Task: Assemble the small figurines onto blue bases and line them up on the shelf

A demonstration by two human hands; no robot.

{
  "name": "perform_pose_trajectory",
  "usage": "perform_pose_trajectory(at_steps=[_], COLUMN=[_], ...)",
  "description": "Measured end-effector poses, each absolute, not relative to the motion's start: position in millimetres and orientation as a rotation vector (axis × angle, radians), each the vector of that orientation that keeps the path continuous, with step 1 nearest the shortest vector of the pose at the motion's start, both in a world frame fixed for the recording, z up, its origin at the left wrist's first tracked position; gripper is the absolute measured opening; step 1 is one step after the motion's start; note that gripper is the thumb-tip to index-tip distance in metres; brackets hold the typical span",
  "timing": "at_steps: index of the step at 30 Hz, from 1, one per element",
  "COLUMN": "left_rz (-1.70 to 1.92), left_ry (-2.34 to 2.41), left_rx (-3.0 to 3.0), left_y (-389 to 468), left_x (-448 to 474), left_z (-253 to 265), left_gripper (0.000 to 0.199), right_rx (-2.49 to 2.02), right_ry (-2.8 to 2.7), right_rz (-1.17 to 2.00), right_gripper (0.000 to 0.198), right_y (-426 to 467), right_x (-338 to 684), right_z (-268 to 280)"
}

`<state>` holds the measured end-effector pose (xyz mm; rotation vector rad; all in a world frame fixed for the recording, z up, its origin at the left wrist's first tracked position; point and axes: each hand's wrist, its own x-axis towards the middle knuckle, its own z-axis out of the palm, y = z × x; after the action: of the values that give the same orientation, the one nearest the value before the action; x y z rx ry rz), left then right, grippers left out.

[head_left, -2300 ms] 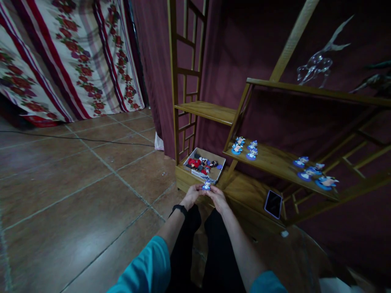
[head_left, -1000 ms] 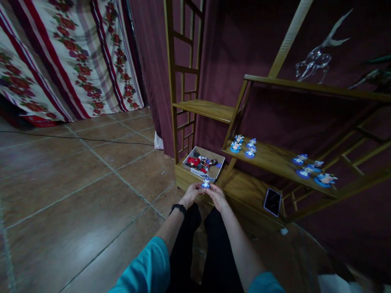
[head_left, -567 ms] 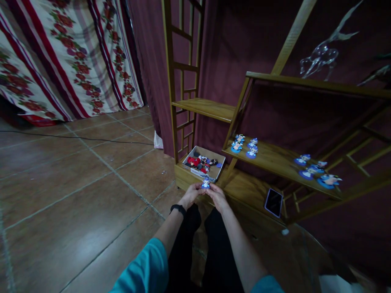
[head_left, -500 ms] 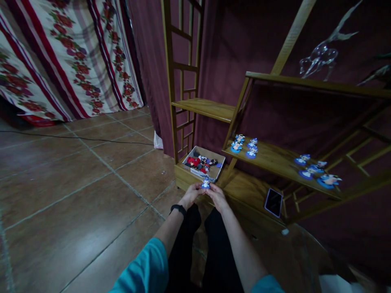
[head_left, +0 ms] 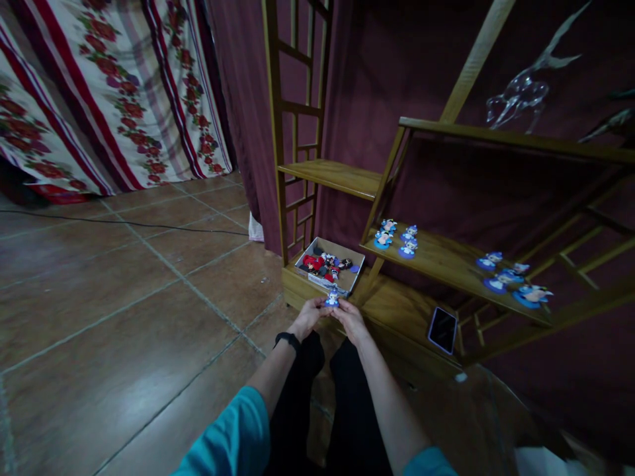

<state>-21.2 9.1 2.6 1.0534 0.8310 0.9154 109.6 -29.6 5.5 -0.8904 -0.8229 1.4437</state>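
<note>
Between my hands, a small white and purple figurine (head_left: 332,298) stands upright on its purple base. My left hand (head_left: 310,316) pinches it from the left, and my right hand (head_left: 351,318) grips the other side. Just beyond is an open cardboard box (head_left: 353,285) holding several red, black and white figurines. On the slanting middle shelf (head_left: 441,259), several white and purple or blue figurines stand in two groups: one at the left end with a purple figurine (head_left: 408,248), one at the right with a blue-based figurine (head_left: 533,295).
A phone or tablet (head_left: 443,329) lies on the lowest wooden board. A clear glass animal ornament (head_left: 520,92) stands on the upper shelf at right. A small shelf (head_left: 337,177) juts out above the box. A black cable (head_left: 124,221) crosses the tiled floor.
Both hands keep hold of the figurine in nearly the same spot in front of the box. The whole view has shifted very slightly.
</note>
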Motion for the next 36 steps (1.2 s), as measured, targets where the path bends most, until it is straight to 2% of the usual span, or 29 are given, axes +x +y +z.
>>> perform_pose_trajectory(at_steps=[11,27,36], left_rz=[0.928,0.94,1.001], left_ry=[0.831,0.85,0.875], left_rx=[1.073,1.035,0.991], left_y=[5.4,7.8,5.8], left_x=[-19.0,-15.6,-13.7], left_z=[7.1,3.7,2.1], left_gripper=[0.047,0.047,0.053], right_rx=[-0.925,-0.949,-0.851], right_ry=[-0.772,-0.8,-0.83], right_rz=[1.406,1.386,1.419], right_gripper=[0.045,0.04,0.041], right_y=[-24.3,-21.8,-24.9], right_x=[111.3,112.0,110.6], right_z=[-7.8,-11.2,-5.6])
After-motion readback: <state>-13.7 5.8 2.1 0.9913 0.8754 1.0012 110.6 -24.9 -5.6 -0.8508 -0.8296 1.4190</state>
